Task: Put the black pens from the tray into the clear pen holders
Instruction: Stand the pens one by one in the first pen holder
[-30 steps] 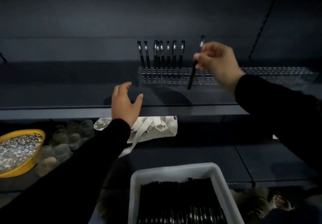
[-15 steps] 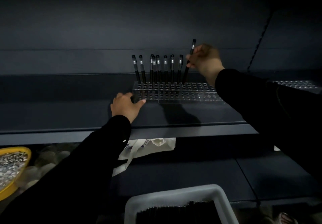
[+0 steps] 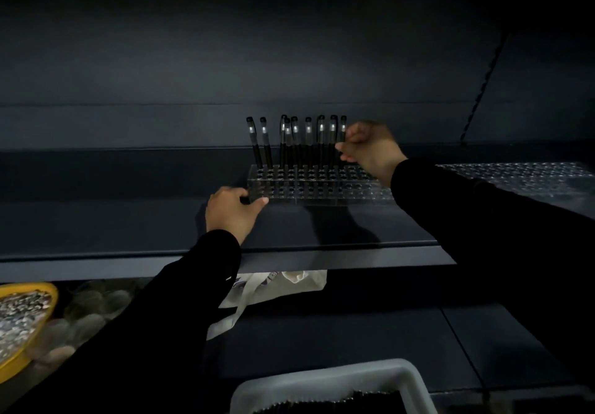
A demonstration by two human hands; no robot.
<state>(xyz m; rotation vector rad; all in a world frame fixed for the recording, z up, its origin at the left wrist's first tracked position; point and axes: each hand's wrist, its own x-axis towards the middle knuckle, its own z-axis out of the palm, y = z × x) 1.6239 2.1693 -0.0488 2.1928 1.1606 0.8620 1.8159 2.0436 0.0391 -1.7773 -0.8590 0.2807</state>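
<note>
So the clear pen holder (image 3: 309,185) sits on a dark shelf (image 3: 128,220), with a row of black pens (image 3: 296,140) standing upright in its back holes, caps up. The right hand (image 3: 370,151) is up at the right end of that row, fingers curled, pinching the rightmost pen (image 3: 342,137), which stands in the holder like the others. The left hand (image 3: 233,212) rests on the shelf at the holder's front-left corner, thumb touching the front edge and fingers against the left end, sort of bracing it. Both arms are in black sleeves. A second clear holder (image 3: 521,177) lies further right on the same shelf, partly hidden behind the right arm. Down at the bottom edge you can see the rim of the white tray (image 3: 322,378) with more black pens packed inside, only the top strip showing. Under the shelf there's a white tote bag (image 3: 273,288) with its strap hanging down, and on the far left a yellow bowl (image 3: 19,359) full of small silvery bits, beside some blurry roundish things I can't make out.
</note>
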